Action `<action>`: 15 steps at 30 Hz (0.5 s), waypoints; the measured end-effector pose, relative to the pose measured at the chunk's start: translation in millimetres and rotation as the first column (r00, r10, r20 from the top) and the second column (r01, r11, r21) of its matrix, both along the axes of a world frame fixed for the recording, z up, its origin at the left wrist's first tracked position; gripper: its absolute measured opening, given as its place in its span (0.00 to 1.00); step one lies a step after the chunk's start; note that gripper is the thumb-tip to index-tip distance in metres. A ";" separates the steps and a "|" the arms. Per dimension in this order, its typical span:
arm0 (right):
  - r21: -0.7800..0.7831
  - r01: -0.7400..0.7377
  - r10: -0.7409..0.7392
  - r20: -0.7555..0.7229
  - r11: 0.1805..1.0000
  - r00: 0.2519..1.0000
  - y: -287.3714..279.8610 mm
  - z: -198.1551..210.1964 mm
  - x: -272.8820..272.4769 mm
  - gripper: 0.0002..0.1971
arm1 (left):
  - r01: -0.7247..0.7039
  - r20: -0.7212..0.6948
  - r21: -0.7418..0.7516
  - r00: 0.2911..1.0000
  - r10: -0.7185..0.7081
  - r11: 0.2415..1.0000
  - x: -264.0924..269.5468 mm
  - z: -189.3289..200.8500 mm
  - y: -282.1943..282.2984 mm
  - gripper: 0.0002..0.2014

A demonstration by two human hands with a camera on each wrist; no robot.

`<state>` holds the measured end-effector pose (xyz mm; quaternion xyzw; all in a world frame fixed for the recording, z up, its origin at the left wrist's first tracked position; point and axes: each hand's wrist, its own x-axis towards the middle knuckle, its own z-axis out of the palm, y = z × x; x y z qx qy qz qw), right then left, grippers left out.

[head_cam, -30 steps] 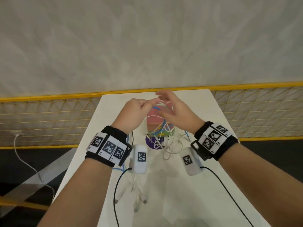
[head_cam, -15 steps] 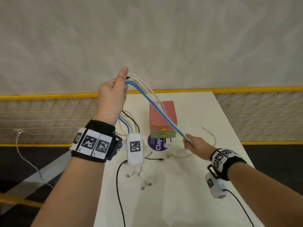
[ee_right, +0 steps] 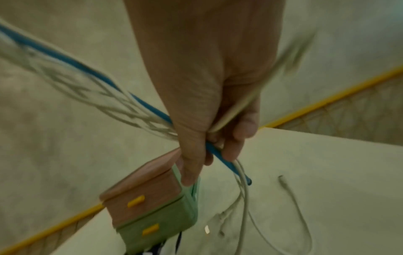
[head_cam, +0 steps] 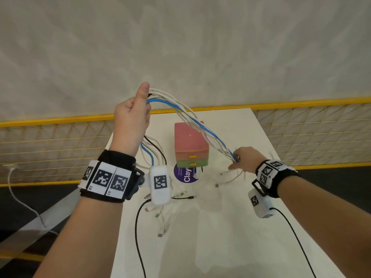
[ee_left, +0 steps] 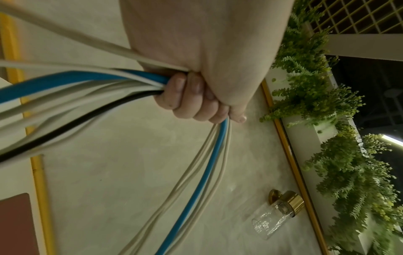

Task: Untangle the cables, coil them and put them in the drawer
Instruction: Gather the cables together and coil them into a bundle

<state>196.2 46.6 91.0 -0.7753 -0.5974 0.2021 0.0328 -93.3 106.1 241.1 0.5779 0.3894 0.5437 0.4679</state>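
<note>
A person's two bare hands hold a bundle of cables (head_cam: 192, 119) stretched in the air above a white counter (head_cam: 230, 227). The left hand (head_cam: 131, 119) is raised high, thumb pointing up, its fingers (ee_left: 191, 96) curled tight around the bundle, which is made of several white cables, one blue cable (ee_left: 54, 82) and one black cable (ee_left: 72, 122). From this fist one length slopes down to the right, over a small set of drawers (head_cam: 190, 145), to the right hand (head_cam: 244, 157), which is lower and just above the counter. The right hand's fingers (ee_right: 237, 138) and thumb are closed around the blue cable and the white ones, though that view is blurred. Short ends trail from the right hand onto the counter. The other length hangs from the left fist down behind the left wrist, and its plug ends lie loose on the counter nearer the person. The set of drawers has a pink drawer on top and a green drawer (ee_right: 157, 222) below, each with a yellow handle, both closed. Just in front of the drawers lies a round purple sticker (head_cam: 185, 175). Beyond the counter runs a yellow railing (head_cam: 60, 122).
</note>
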 end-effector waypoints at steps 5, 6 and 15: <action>-0.153 0.122 -0.153 -0.214 0.981 0.965 -2.8 -16.4 7.2 0.19 | 0.006 0.003 -0.012 1.000 -0.006 1.000 6.8 -5.5 -2.4 0.30; -0.208 0.124 -0.173 -0.236 0.970 0.956 -4.5 -21.4 7.7 0.17 | 0.006 0.008 -0.012 1.000 -0.006 1.000 8.4 -5.2 -3.1 0.30; 0.060 0.054 -0.037 -0.244 0.997 0.969 -2.5 -21.3 13.4 0.56 | 0.014 0.004 0.004 1.000 -0.014 1.000 13.3 -5.8 -0.7 0.25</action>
